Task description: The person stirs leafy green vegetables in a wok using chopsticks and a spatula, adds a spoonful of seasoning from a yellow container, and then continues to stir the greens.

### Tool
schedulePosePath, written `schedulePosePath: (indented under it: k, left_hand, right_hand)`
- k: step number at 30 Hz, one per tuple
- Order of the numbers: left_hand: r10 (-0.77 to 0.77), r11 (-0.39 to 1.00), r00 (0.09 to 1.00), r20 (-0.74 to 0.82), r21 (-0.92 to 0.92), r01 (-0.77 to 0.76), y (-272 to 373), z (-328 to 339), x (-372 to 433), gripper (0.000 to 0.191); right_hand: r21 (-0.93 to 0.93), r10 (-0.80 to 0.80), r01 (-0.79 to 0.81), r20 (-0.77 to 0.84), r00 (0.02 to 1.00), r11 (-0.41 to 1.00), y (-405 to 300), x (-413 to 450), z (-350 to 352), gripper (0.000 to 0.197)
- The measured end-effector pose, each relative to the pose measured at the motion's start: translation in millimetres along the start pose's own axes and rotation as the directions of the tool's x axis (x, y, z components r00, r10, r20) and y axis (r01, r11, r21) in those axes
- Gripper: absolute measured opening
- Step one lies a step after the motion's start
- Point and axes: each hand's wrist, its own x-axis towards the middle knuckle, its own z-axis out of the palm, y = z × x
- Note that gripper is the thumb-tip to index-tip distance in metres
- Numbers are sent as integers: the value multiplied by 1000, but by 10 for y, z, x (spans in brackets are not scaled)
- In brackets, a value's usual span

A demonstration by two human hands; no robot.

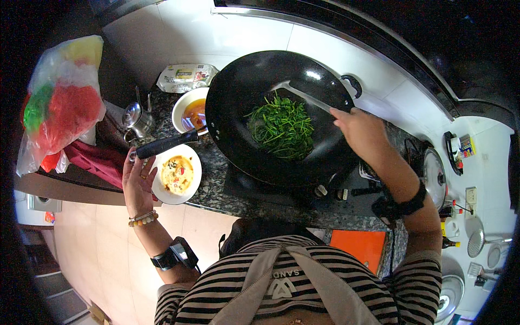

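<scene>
A large black wok holds a heap of cooked leafy greens. My right hand grips the handle of a metal spatula, whose blade rests against the wok's far wall, above the greens. My left hand is at the end of the wok's black handle, palm partly turned up and fingers apart. Its fingertips are at or just under the handle's tip; contact is unclear. Right beside that hand, partly beneath the handle, sits a white bowl with reddish-brown sauce residue.
Behind it, another white bowl holds brown liquid. A metal pot and a printed package stand nearby on the granite counter. Full plastic bags are at left. A pan lid and bottles are at right.
</scene>
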Motion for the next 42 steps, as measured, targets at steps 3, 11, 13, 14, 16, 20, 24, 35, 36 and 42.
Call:
schedulePosePath:
  k: [3,11,13,14,16,20,24,35,36,42]
  left_hand:
    - [-2,1000,1000,-3,13,2,11,-17,-28,36]
    - [25,999,999,21,26,-25,28,-228,-117,39]
    - [34,997,999,-30,71,-32,52,-204,-160,40]
    - [39,997,999,-24,75,-37,38,-235,-164,40]
    - [35,996,999,-11,78,-34,52,-193,-163,41]
    - [37,995,999,28,90,-40,100,-148,-194,42]
    - [62,994,997,53,87,-67,118,-263,-279,42]
    - [91,987,995,45,125,-96,124,-502,-349,41]
    - [92,988,995,44,124,-97,126,-535,-363,41]
    - [64,995,997,39,80,-67,103,-646,-363,38]
  right_hand:
    - [16,54,-58,185,981,998,-87,-91,-142,27]
    - [163,100,-142,244,965,976,61,-361,-854,25]
    - [103,89,-127,318,944,987,50,-396,-940,26]
    - [101,88,-126,320,943,987,65,-401,-831,26]
    - [11,-30,28,272,962,1000,129,-431,-540,26]
    - [158,6,-35,179,984,987,-5,-440,-594,25]
    - [173,23,-52,162,987,984,10,-604,-871,26]
    - [43,163,-174,183,969,984,-211,-640,-934,28]
    - [19,208,-220,256,944,975,-186,-644,-1047,30]
    - [-204,-93,134,196,976,970,-131,-501,-1409,17]
